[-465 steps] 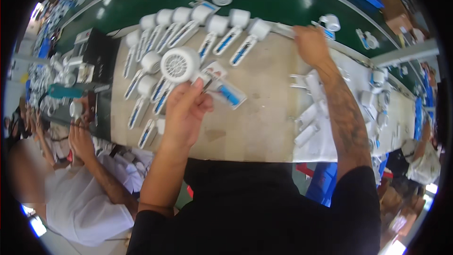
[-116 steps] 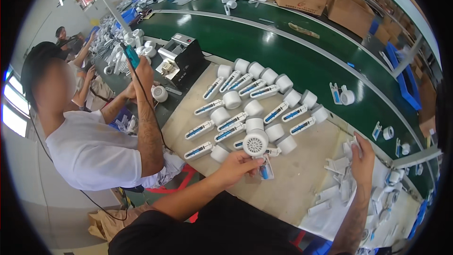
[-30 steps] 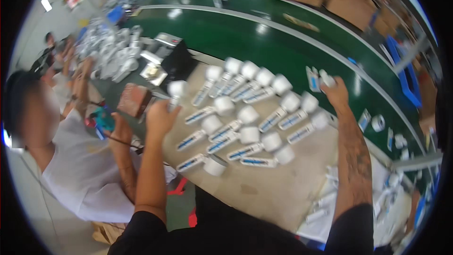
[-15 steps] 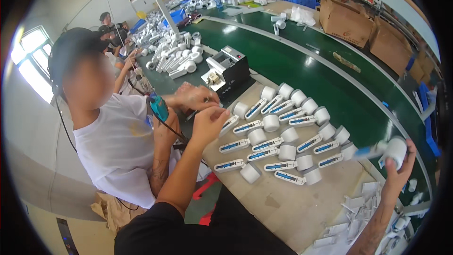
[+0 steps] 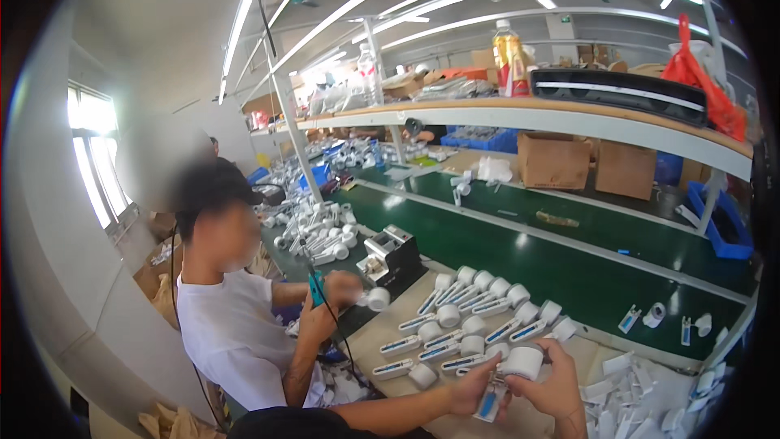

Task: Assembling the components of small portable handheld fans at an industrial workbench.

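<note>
In front of me I hold a white part with a cylindrical round head (image 5: 522,362) and a flat handle with a blue strip (image 5: 487,403). My right hand (image 5: 557,384) is closed around the head. The fingers of my left hand (image 5: 471,390) are closed on the handle. Just beyond my hands, several similar white parts with blue strips (image 5: 443,349) lie in rows on a tan board (image 5: 357,367). To my left, a co-worker (image 5: 236,333) in a white shirt holds a teal power screwdriver (image 5: 315,287) beside another white part (image 5: 374,299).
A black and silver machine (image 5: 392,254) stands past the rows. A heap of white pieces (image 5: 626,390) lies at the right, with loose parts (image 5: 654,315) on the green belt (image 5: 479,236). A loaded shelf (image 5: 487,110) crosses above; cartons (image 5: 554,161) stand behind the belt.
My right hand has brought the white part in from the far right. My left hand has come back from near the co-worker and taken its handle. The view has tilted upward.
</note>
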